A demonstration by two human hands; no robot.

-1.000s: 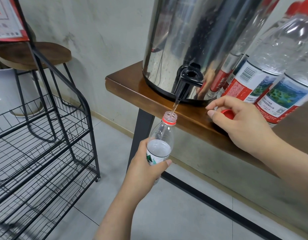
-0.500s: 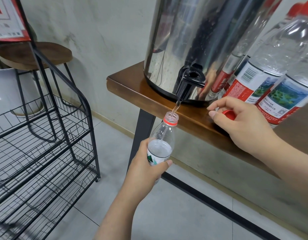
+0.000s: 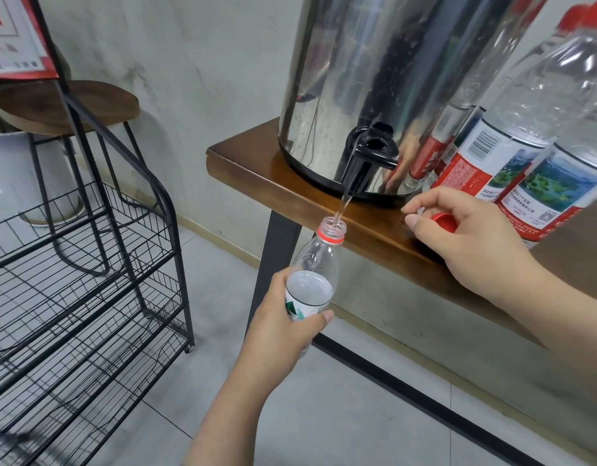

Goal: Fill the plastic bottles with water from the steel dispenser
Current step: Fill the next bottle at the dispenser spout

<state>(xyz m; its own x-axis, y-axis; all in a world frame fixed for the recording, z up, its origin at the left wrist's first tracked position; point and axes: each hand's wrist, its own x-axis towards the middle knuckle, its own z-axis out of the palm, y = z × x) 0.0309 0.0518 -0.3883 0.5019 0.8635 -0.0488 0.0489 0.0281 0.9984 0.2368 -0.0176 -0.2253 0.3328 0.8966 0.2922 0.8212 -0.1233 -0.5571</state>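
Water [image 3: 343, 204] runs in a thin stream from the black tap [image 3: 366, 163] of the steel dispenser [image 3: 374, 79] straight into the open mouth of a small plastic bottle [image 3: 315, 270]. The bottle sits just below the edge of the wooden surface [image 3: 256, 163], tilted a little, its red neck ring right under the spout, and the water level stands about at the top of its label. The left hand [image 3: 283, 331] holds it from below, its fingers [image 3: 325, 316] wrapped tightly round the labelled lower half, thumb tip showing on the near side.

The right hand [image 3: 465, 240] rests on the surface just beside the dispenser's base, fingers curled around a red cap [image 3: 444, 220], which peeks out between thumb and forefinger. Behind that hand stand several large plastic bottles [image 3: 532, 129] with red and white labels, leaning close against the dispenser, which mirrors them in its polished wall.

The surface is carried on a black metal leg [image 3: 273, 264] above a grey tiled floor [image 3: 324, 415]. To the left stands a black wire rack [image 3: 71, 297] on castors, and behind it a round wooden stool [image 3: 65, 105] against the pale wall, with a white pot [image 3: 8, 176] beneath it.
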